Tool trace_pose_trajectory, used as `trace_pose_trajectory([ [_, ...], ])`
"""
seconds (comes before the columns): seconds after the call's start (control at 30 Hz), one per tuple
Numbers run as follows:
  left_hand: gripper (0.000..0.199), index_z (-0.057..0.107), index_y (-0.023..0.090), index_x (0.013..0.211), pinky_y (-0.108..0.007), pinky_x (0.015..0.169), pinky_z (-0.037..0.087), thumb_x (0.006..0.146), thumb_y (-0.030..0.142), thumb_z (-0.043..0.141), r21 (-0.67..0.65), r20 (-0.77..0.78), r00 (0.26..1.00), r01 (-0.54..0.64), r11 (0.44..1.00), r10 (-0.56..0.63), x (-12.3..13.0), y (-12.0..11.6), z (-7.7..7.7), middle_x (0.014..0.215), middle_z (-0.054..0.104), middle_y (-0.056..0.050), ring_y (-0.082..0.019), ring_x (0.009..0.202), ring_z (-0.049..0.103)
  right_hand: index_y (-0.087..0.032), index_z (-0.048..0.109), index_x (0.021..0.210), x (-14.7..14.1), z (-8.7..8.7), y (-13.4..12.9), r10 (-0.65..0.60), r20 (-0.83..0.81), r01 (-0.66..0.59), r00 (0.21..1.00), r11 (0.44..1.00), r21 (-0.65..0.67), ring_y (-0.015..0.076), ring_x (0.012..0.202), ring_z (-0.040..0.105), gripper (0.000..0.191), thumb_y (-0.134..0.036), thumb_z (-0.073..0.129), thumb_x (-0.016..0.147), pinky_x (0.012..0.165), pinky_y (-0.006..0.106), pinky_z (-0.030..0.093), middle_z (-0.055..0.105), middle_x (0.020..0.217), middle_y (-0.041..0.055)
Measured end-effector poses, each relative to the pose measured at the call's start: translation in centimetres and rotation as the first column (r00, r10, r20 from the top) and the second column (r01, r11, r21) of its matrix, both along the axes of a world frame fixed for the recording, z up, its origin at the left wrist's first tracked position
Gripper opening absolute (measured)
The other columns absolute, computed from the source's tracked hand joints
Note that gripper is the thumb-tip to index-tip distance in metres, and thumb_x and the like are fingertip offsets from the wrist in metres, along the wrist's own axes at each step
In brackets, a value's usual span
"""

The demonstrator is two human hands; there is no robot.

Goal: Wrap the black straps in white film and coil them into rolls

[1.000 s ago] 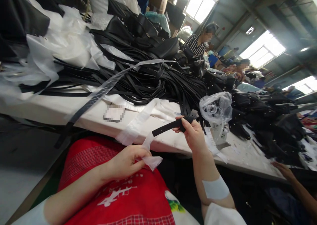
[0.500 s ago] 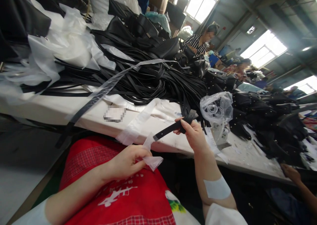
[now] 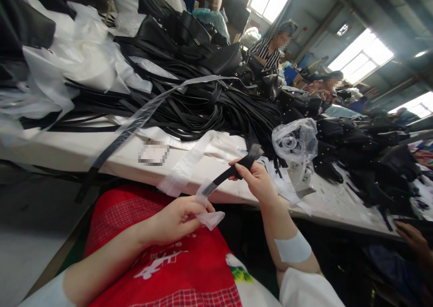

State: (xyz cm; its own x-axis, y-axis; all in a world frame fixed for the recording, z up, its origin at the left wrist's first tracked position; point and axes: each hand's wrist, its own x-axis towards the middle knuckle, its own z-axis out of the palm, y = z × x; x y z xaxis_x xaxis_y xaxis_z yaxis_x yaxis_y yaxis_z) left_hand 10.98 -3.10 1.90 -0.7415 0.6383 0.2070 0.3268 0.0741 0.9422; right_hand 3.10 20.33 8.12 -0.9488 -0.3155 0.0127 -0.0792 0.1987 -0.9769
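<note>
My right hand is closed around a folded black strap whose free end points down to the left. In my left hand a narrow clear plastic sleeve is pinched, its lower end sticking out past the fingers. The strap's end sits in the mouth of the sleeve, just above the left fingers. Another black strap in a long plastic sleeve lies slantwise across the table edge and hangs over it. More flat plastic sleeves rest on the table edge before my hands.
A big heap of black straps covers the white table, with black bags behind. Crumpled white plastic lies at left, a clear bag of rings at right. A person in a striped top works across; another person's hand is at far right.
The strap in my right hand has moved down and left, and its tip has gone into the sleeve's mouth. My left hand has kept its pinch on the sleeve.
</note>
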Motion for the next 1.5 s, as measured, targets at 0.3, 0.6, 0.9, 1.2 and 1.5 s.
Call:
trace_pose_trajectory([
  [0.3,0.032,0.066,0.014,0.067,-0.023,0.067,0.047,0.092,0.028,0.052,-0.062,0.078,0.996,-0.039,0.997,0.044,-1.1,1.0,-1.4,0.070,0.065,-0.002,-0.014,0.068,0.059,-0.020,0.072,0.105,1.7,-2.8,-2.3,0.345,0.083,-0.350,0.935,0.935,0.056,0.0166,0.082,0.066,0.030,-0.043,0.059,0.090,0.077,0.028,0.053,0.073,0.093,0.0045],
  [0.6,0.029,0.071,0.021,0.069,-0.046,0.111,0.026,0.090,0.036,0.057,-0.243,0.104,0.982,-0.128,0.962,0.157,-2.6,0.3,-3.4,0.091,0.073,0.000,-0.024,0.103,0.058,-0.019,0.076,0.087,1.8,-4.5,-0.7,0.283,0.233,-0.297,0.930,0.954,0.028,0.0162,0.073,0.059,0.048,-0.047,0.038,0.097,0.070,0.028,0.048,0.066,0.075,0.0030],
  [0.9,0.046,0.072,0.011,0.079,-0.022,0.049,0.035,0.087,0.053,0.057,-0.009,0.480,0.877,-0.006,1.000,0.009,-2.5,1.1,-2.7,0.067,0.060,-0.003,-0.012,0.055,0.048,-0.024,0.073,0.093,3.0,-3.2,-0.1,-0.007,0.230,0.093,0.973,0.925,-0.369,0.0100,0.060,0.053,0.024,-0.031,0.079,0.071,0.058,0.024,0.044,0.065,0.083,-0.0005],
  [1.2,0.046,0.071,0.008,0.080,-0.022,0.054,0.035,0.083,0.054,0.064,0.072,0.561,0.828,-0.036,0.997,-0.011,-2.8,0.6,-2.7,0.070,0.059,-0.004,-0.012,0.060,0.049,-0.023,0.072,0.090,3.2,-2.8,-0.2,-0.004,-0.002,0.004,1.000,0.988,-0.155,0.0170,0.075,0.060,0.013,-0.031,0.073,0.080,0.072,0.032,0.049,0.068,0.087,0.0033],
  [1.5,0.042,0.066,0.011,0.070,-0.019,0.052,0.035,0.081,0.051,0.066,0.066,0.516,0.855,0.027,0.997,-0.058,-2.8,0.5,-2.4,0.065,0.055,0.000,-0.010,0.059,0.047,-0.023,0.072,0.088,2.5,-2.6,-0.1,0.041,-0.046,-0.045,0.998,0.993,-0.111,0.0186,0.079,0.061,0.013,-0.031,0.073,0.079,0.074,0.033,0.048,0.068,0.084,0.0025],
])
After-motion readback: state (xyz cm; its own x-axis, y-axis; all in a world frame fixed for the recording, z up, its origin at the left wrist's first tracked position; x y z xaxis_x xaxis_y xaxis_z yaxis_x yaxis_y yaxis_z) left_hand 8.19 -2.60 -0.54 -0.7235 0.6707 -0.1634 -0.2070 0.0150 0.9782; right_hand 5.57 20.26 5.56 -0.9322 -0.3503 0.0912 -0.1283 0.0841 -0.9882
